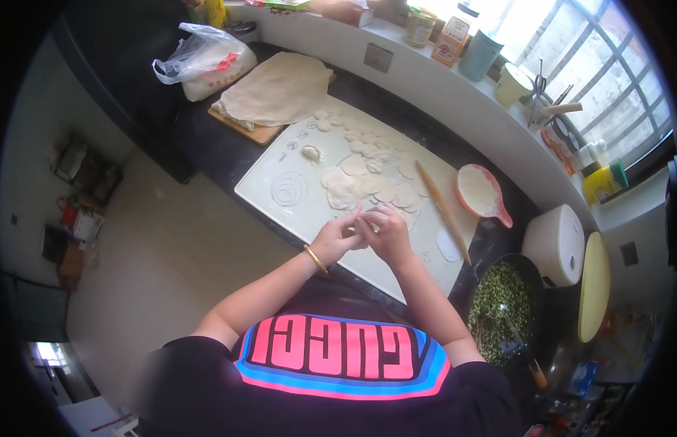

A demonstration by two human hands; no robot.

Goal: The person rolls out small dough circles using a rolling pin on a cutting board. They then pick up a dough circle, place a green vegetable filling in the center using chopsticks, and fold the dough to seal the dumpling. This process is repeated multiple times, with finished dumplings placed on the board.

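Whatever the hands pinch at mid-frame is hidden behind the fingers. The spoon in the green filling, lower right, is half buried. Shelf clutter at far left is too blurred to name, and the window glare washes out the upper right.

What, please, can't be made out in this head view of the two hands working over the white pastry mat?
- What is pinched between the left hand and right hand: the fingers cover it.
- The tool standing in the dark pan of chopped green filling: too small and blurred.
- The items on the floor shelf: too small and blurred near the fisheye rim.
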